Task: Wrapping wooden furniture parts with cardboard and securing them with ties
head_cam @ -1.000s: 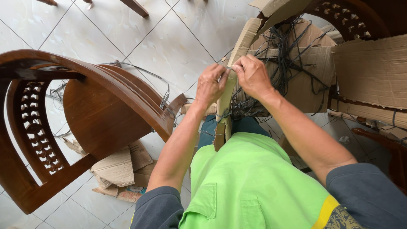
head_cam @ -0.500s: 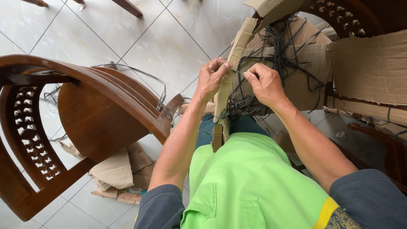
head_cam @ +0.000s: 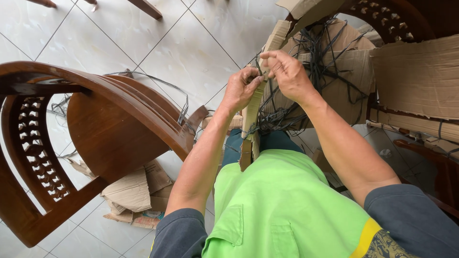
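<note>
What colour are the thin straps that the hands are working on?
The straps are dark grey to black, against brown cardboard; seen in the head view.

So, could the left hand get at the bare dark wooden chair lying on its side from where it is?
Probably yes. The left hand pinches the cardboard-wrapped chair leg; the dark wooden chair lies just to its left with only open tiled floor between, though the hand would have to let go first.

floor: white tiles [head_cam: 191, 52] | left: dark wooden chair [head_cam: 110, 124] | light: daylight
</note>
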